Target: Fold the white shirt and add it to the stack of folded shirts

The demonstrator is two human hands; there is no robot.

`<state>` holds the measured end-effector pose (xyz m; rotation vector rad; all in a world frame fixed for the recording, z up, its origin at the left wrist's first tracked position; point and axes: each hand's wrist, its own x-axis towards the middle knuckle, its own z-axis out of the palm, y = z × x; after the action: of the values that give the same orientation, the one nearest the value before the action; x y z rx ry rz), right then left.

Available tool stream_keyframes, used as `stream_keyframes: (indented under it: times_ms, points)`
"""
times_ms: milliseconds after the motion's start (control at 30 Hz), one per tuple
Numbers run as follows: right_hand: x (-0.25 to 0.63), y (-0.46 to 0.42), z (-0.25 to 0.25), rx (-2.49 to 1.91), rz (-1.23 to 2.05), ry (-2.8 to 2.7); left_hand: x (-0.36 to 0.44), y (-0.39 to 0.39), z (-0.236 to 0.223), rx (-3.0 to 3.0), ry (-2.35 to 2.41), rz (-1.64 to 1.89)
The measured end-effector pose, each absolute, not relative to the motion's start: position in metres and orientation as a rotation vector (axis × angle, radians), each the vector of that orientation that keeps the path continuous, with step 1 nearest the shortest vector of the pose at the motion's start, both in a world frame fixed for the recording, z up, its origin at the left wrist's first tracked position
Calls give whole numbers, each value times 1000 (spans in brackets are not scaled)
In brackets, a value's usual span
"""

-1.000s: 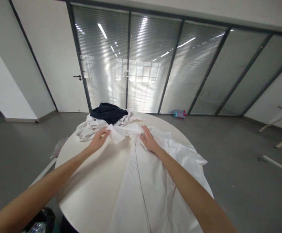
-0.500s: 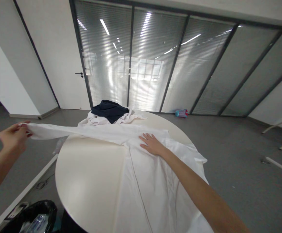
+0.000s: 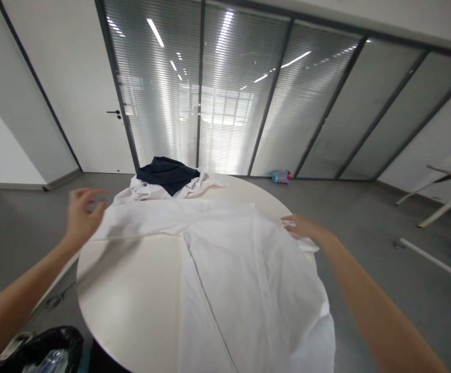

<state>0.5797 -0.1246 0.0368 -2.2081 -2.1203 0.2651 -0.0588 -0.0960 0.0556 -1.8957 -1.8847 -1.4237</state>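
A white shirt (image 3: 225, 259) lies spread over a round white table (image 3: 132, 290), one sleeve stretched out to the left. My left hand (image 3: 83, 217) hovers over the end of that sleeve, slightly blurred, its thumb and fingers apart with nothing between them. At the shirt's far right side, by the table edge, my right hand (image 3: 303, 227) has its fingers curled on the white cloth near the other sleeve. Part of that sleeve shows beneath the hand; the fingertips are partly blurred.
Dark navy cloth (image 3: 166, 173) rests on more white clothing (image 3: 143, 190) at the table's far side. A bin with a black liner (image 3: 68, 339) stands at lower left. On the floor by the glass wall lies a blue and red patterned object (image 3: 281, 177).
My left hand has let go of the left sleeve, which now lies down on the table. My right hand has gone from the shirt's upper middle to its right side. The front looks smoother.
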Motion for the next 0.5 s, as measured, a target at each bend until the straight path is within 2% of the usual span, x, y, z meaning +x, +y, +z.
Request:
stream_keyframes:
  times_ms: [67, 133, 233, 367, 500]
  points:
    - [595, -140, 28, -2136, 376, -2229, 3, -93, 44, -2503, -1685, -1303]
    - [596, -150, 21, -2090, 312, -2260, 61, -94, 32, -2910, -1422, -1081]
    - [585, -153, 20, -2297, 67, -2159, 119, -95, 12, -3027, -1195, -661]
    - [580, -144, 41, -2503, -210, -1885, 123, -99, -9, -2956, -1379, -190]
    - [596, -131, 73, -2436, -488, -1479, 87, -118, -20, -2832, -1613, -5]
